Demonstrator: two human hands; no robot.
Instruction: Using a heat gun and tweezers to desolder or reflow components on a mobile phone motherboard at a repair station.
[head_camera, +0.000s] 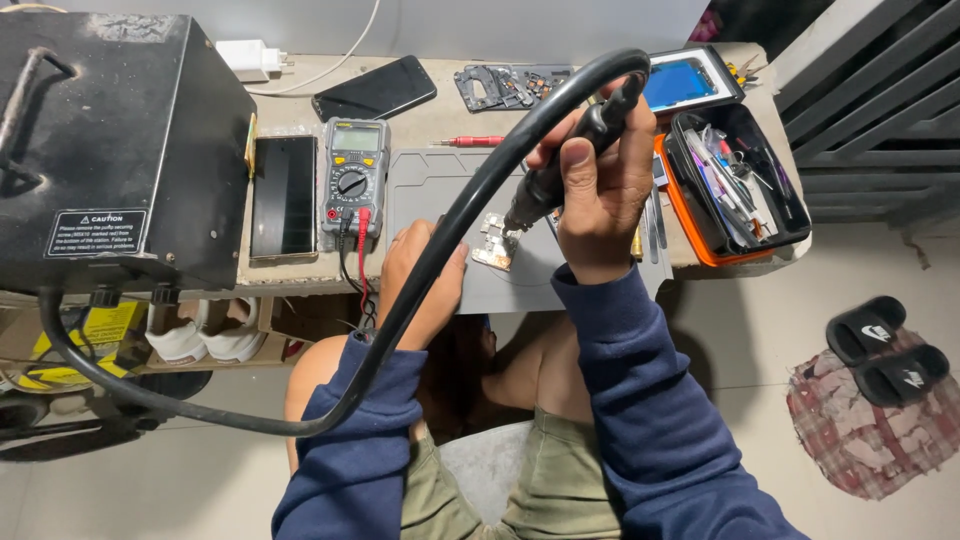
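Head view: two hands work a hot-air wand over a small circuit board on a grey mat.

Right hand (600, 190) is clamped around the black wand (545, 190), nozzle tilted down just above the board (497, 243) at centre. Left hand (425, 275), fingers together, rests on the mat (430, 190) at the board's 8 o'clock. Multimeter (354, 175) lies at 9 o'clock, tool tray (735, 175) at 3 o'clock, on the table (300, 275).
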